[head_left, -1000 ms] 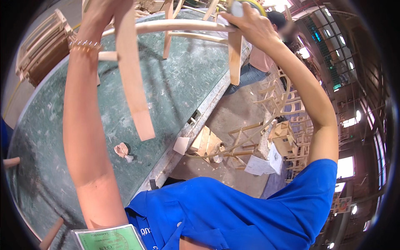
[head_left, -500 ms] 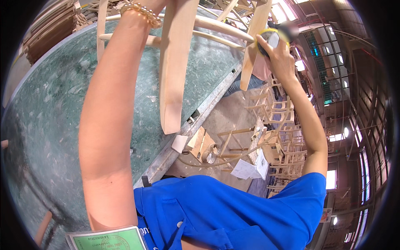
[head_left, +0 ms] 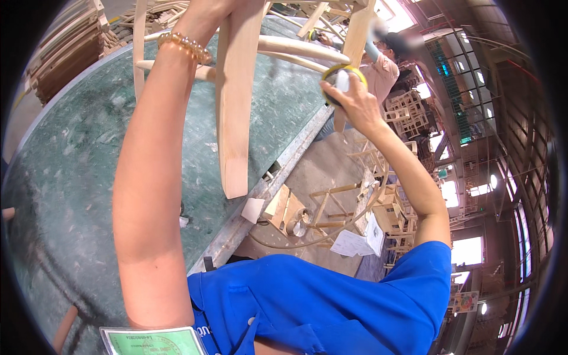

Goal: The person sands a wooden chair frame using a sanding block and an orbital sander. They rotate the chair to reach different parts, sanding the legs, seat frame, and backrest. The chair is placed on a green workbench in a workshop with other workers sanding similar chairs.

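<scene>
A pale wooden chair frame (head_left: 235, 118) stands over the green table, with a broad tapered leg pointing toward me. At the upper edge my left hand (head_left: 214, 8) grips the frame beside that leg; its fingertips are hidden. A beaded bracelet (head_left: 184, 47) circles the left wrist. My right hand (head_left: 358, 103) is closed over a round sander (head_left: 342, 81) with a yellow rim. The sander lies against the frame's right leg (head_left: 358, 36) and hides part of it. Thin rails (head_left: 302, 48) join the legs.
The green tabletop (head_left: 89, 154) ends in a metal edge (head_left: 234, 231), where a pale block (head_left: 253, 210) sits. A hose (head_left: 313, 244) curves below on the right, near wooden stools and papers (head_left: 361, 238). Beyond the table stands another person (head_left: 381, 74). Stacked boards (head_left: 65, 59) lie far left.
My right hand has brought the sander left and down along the right leg. The chair frame appears slightly further left, and the other person has come more into view.
</scene>
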Action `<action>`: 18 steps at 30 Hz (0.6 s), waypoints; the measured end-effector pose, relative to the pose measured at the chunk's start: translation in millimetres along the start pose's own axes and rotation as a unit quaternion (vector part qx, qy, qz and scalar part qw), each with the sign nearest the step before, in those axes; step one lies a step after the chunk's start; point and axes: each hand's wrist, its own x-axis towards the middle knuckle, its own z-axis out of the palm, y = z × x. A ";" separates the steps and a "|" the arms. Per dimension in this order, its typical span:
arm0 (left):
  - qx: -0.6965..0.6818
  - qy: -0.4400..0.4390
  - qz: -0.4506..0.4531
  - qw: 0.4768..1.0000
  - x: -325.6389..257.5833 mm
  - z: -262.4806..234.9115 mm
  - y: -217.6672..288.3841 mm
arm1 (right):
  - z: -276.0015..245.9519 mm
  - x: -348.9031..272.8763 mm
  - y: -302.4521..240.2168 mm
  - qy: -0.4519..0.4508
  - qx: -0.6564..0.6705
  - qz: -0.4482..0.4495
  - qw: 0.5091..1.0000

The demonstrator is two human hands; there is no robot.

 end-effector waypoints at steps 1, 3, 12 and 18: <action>0.011 0.003 -0.004 1.000 -3.5 2.9 -0.8 | 4.8 3.9 -6.6 -0.006 0.018 0.000 1.000; 0.021 0.030 -0.009 0.999 -10.6 7.1 -1.0 | 13.3 13.8 -15.7 -0.010 0.035 -0.005 0.999; 0.004 0.013 -0.057 0.998 -10.5 10.0 4.7 | 10.7 -3.6 -3.3 -0.008 0.010 -0.020 1.000; -0.006 0.022 -0.065 0.998 -16.0 13.3 13.5 | -14.4 -28.9 36.5 0.020 0.017 -0.003 1.000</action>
